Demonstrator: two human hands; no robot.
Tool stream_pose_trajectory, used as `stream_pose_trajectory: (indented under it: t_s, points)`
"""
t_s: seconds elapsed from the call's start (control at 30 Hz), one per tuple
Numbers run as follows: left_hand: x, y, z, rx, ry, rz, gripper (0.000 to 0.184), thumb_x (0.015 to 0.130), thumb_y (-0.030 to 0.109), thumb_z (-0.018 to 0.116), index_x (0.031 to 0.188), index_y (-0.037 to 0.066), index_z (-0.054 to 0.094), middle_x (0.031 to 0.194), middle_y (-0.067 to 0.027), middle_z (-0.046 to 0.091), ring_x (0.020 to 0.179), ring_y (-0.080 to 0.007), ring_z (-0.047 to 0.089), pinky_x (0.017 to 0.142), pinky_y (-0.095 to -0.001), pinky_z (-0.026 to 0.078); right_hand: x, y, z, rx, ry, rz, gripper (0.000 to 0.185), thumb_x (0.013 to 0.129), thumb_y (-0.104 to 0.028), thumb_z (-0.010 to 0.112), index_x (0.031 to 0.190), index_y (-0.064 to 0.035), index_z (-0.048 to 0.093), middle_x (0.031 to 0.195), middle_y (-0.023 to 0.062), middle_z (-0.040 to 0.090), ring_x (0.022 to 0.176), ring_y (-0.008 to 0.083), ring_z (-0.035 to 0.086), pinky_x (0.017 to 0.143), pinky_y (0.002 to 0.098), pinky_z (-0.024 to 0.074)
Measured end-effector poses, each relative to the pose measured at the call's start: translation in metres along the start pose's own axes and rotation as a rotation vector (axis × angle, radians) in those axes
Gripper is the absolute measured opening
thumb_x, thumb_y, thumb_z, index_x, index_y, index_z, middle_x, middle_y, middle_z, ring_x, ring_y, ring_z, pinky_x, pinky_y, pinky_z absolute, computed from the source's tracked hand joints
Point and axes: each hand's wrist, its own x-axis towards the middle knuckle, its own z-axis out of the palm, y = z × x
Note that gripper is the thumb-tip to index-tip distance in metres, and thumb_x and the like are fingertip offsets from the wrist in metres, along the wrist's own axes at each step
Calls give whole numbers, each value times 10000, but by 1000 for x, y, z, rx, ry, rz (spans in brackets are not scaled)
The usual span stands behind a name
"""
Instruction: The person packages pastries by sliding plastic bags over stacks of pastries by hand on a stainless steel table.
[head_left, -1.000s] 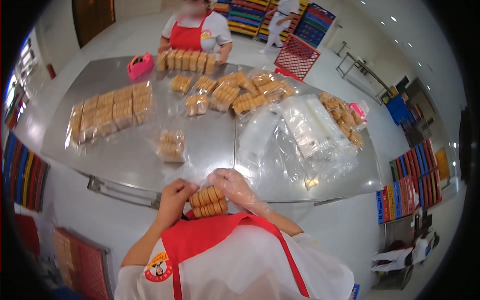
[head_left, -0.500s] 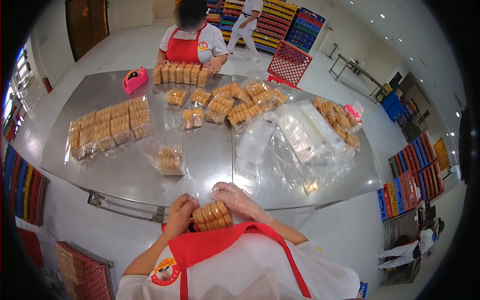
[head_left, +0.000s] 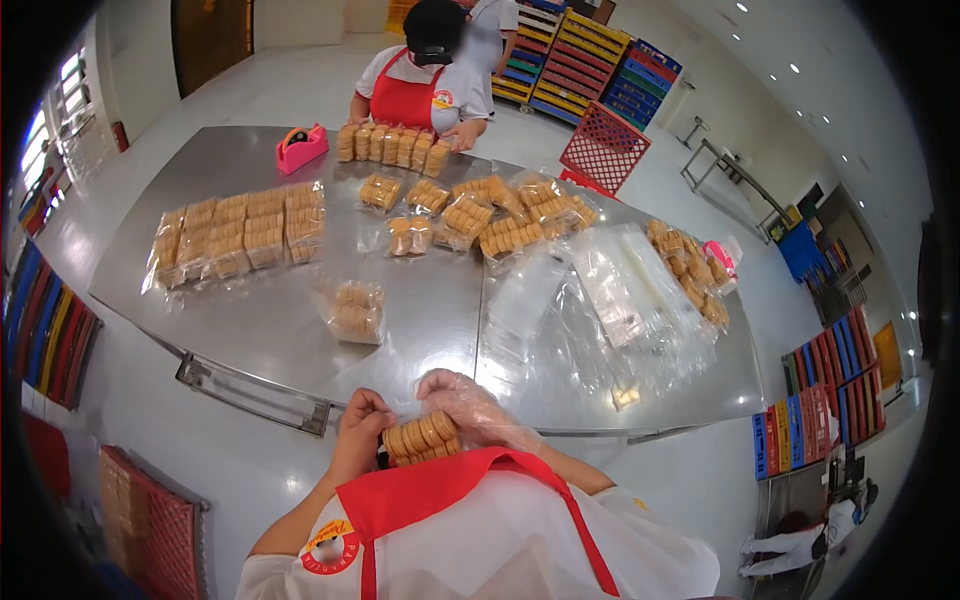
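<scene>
Bagged biscuits (head_left: 422, 434) were held at the near edge of the tabletop (head_left: 420, 300), close against the worker's red apron (head_left: 430, 485). I observed the bare left hand (head_left: 362, 425) pinching the clear film at one side of the bag's upper end; the right hand (head_left: 462, 402), in a clear plastic glove, had its fingers curled and gripping the film at the other side.

The tabletop was grey metal, shiny, with a seam running across it. One single pack (head_left: 357, 314) stood beyond the hands. A block of packs (head_left: 240, 235) occupied the left portion, with a pink tape dispenser (head_left: 302, 150) behind it. Loose packs (head_left: 510, 215) lay heaped past the middle. To the right were flat clear bags (head_left: 620, 285) and a large bag of rounded brown pieces (head_left: 690, 270).

Across the tabletop, a co-worker (head_left: 410, 90) in a red apron had both hands at a row of packs (head_left: 394, 147).

The floor (head_left: 260, 475) was pale and glossy. A red crate (head_left: 605, 148) stood on end beyond the far edge, and coloured crate stacks (head_left: 582, 65) lined the back. A brown door (head_left: 212, 45) was noted at far left, and ceiling lights (head_left: 795, 68) shone at upper right.
</scene>
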Motion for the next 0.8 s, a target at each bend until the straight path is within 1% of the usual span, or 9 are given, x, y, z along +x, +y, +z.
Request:
stream_pose_trajectory:
  t_s: [0.1, 0.2, 0.3, 0.37, 0.43, 0.5, 0.6, 0.7, 0.8]
  points:
    - [-10, 5, 4, -45, -12, 17, 159, 837, 0, 548, 985, 13, 604, 797, -22, 561, 738, -105, 545, 697, -242, 460, 7, 11, -15, -164, -105, 49, 102, 810, -63, 662, 874, -53, 584, 884, 32, 598, 844, 131, 597, 721, 280, 505]
    - [-22, 17, 0, 43, -56, -239, 257, 859, 42, 519, 1068, -46, 640, 898, -79, 639, 828, -146, 618, 780, -269, 503, 14, 28, -31, -636, -300, -415, 220, 727, -92, 749, 878, -50, 594, 943, 65, 634, 885, 208, 631, 772, 329, 525]
    - [-30, 15, -7, 56, -112, -241, 313, 900, 96, 502, 1111, -80, 651, 986, -126, 673, 904, -185, 654, 834, -303, 525, 5, 20, -30, -883, -430, -754, 344, 641, -113, 819, 903, -56, 603, 1015, 100, 651, 907, 287, 637, 817, 371, 536]
    - [-37, 25, -9, 56, -124, -247, 333, 903, 143, 550, 1105, -109, 634, 1035, -154, 673, 928, -214, 657, 848, -341, 531, 15, 40, -40, -689, -403, -583, 343, 704, -145, 805, 971, -46, 614, 1040, 85, 646, 931, 269, 639, 841, 377, 534]
    - [-48, 30, -12, 14, -162, -255, 372, 898, 180, 608, 1131, -111, 619, 1055, -159, 671, 931, -229, 659, 856, -360, 534, 3, 34, -24, -401, -350, -292, 362, 771, -195, 786, 1052, -41, 618, 1075, 69, 639, 975, 246, 633, 875, 378, 526]
    - [-51, 36, -21, -51, -211, -242, 426, 885, 206, 673, 1188, -86, 605, 1046, -141, 668, 913, -229, 658, 856, -361, 533, -14, 16, 1, -12, -275, 95, 405, 840, -262, 761, 1147, -41, 614, 1122, 51, 633, 1040, 217, 620, 920, 375, 510]
    - [-47, 40, -50, 353, -313, -178, 490, 822, 264, 796, 1202, -7, 642, 1109, -99, 615, 941, -205, 638, 861, -329, 509, -10, 27, 13, -440, -266, -129, 467, 899, -365, 723, 1224, -49, 612, 1176, 43, 617, 1130, 176, 570, 984, 358, 470]
    - [-38, 44, -73, 812, -332, 180, 611, 740, 319, 861, 1227, 26, 635, 1082, -113, 595, 984, -252, 628, 867, -353, 505, 2, 30, 35, -437, -246, -84, 479, 884, -377, 743, 1222, -61, 623, 1219, 64, 609, 1165, 174, 550, 1021, 345, 441]
    - [-41, 73, -91, 1032, -385, 257, 649, 698, 354, 877, 1202, 21, 640, 1075, -153, 594, 1009, -314, 618, 874, -375, 505, 17, 41, 57, -412, -244, -46, 466, 882, -379, 746, 1203, -60, 634, 1211, 68, 612, 1156, 176, 553, 1022, 349, 441]
